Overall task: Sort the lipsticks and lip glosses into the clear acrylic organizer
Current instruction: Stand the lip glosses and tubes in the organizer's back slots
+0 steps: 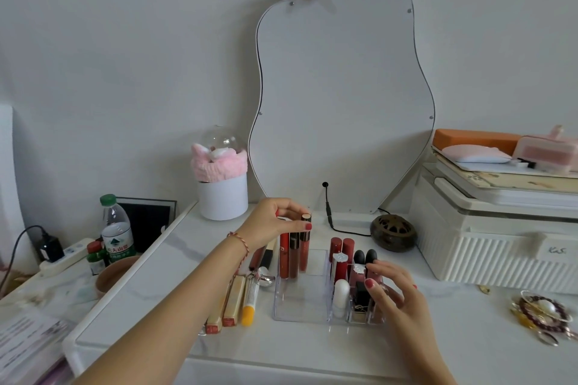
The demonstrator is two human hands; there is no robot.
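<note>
Over the clear acrylic organizer [300, 306] on the worktop [312, 344], the left hand [275, 223] pinches an upright lip gloss [305, 247] by its cap (light, rigid, probably slick, so grip high). The right hand [392, 286], fingers relaxed, touches the lipsticks [362, 278] in the right-hand slots.

clear acrylic organizer [300, 306] with one wide open bay on its left and a grid of small slots on its right. three tall lip gloss tubes [294, 255] in red and brown shades upright at the back of the organizer's wide bay; dark red lipsticks [341, 251], two black-capped ones [365, 257] and a white tube [341, 294] upright in the organizer's small slots. left of the organizer, lying flat: two gold boxed tubes [230, 303], a yellow-capped tube [250, 300] and a dark red tube [258, 256].
</note>
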